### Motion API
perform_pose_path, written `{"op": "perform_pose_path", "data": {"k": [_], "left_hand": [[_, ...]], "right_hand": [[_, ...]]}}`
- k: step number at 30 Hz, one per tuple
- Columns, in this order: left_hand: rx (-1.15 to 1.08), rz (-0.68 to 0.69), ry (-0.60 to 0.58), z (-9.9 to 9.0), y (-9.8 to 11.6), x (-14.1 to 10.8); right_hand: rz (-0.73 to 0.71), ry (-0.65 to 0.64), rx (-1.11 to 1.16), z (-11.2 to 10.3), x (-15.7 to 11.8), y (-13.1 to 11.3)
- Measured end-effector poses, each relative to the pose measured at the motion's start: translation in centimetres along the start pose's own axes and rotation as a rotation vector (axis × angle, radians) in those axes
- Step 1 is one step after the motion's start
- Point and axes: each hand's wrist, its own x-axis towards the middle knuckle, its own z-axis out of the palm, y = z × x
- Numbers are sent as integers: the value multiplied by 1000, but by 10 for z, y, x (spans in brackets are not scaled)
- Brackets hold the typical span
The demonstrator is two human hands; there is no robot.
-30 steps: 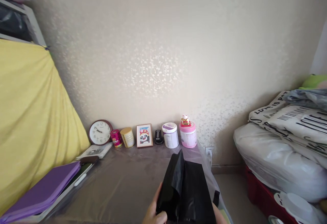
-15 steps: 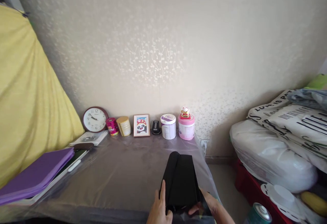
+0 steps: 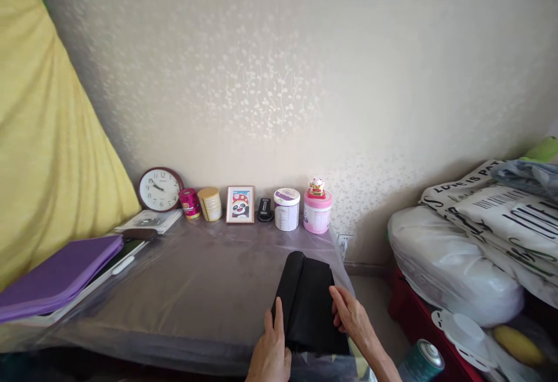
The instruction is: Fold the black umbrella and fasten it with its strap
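A black folded case [image 3: 311, 306] lies near the front right edge of the table, a rounded ridge running along its left side. My left hand [image 3: 271, 344] grips its lower left edge, index finger stretched along the side and thumb by the near edge. At the case's right edge, my right hand [image 3: 349, 312] is closed, with thumb and index finger pinching the black cover's upper right side. The other right fingers are curled.
Along the wall stand a clock [image 3: 160, 189], a pink can [image 3: 189, 203], a yellow-lidded can [image 3: 210, 204], a framed panda picture [image 3: 240, 204] and two tubs. Purple folders [image 3: 65, 271] lie left. A spray can [image 3: 424, 360] and white bags [image 3: 453, 266] are right.
My right hand has moved from beneath the case's near right side up to its right edge. The case now lies flatter, and the view has shifted slightly.
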Motion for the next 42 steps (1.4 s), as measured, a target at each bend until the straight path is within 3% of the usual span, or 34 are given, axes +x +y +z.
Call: {"op": "perform_pose_path", "data": {"k": [9, 15, 20, 26, 31, 38, 42], "left_hand": [[-3, -25, -25, -6, 6, -1], [-1, 1, -8, -2, 1, 3], [-42, -15, 4, 3, -3, 9], [-68, 21, -8, -1, -5, 10], [-8, 6, -56, -3, -6, 10], [-45, 6, -19, -7, -17, 3], [5, 3, 128, -13, -25, -5]], "right_hand": [[-19, 69, -10, 11, 19, 15], [-145, -87, 206, 22, 25, -19], [-137, -179, 401, 48, 36, -47], [-125, -220, 459, 91, 57, -43], [-130, -196, 362, 115, 72, -28], [-172, -209, 7, 117, 81, -20], [-226, -247, -99, 116, 76, -27]]}}
